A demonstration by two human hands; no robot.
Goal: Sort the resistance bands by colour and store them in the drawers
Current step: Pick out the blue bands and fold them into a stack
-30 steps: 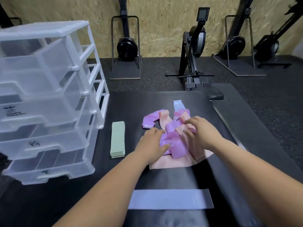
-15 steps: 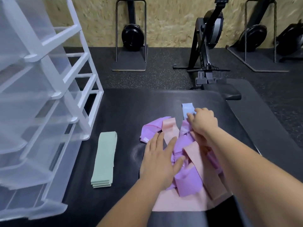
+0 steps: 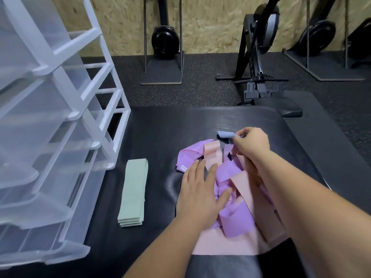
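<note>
The right hand [image 3: 253, 145] pinched a pale-blue elastic band [image 3: 224, 134] at twelve o'clock of the tangled purple-and-pink band pile [image 3: 234, 221]; the left hand [image 3: 200, 191] pressed that pile, grip released.

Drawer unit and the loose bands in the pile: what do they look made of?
Drawer unit: translucent, frosted plastic with white frame; you see through its walls. Purple bands and pink bands: thin, matte, flexible sheet, probably latex or rubber; they fold and curl limply. Blue band, pinched by the right hand, bends the same way.

Purple-pink band heap [image 3: 234, 221], green stack [image 3: 133, 189], blue band [image 3: 225, 135]
</note>
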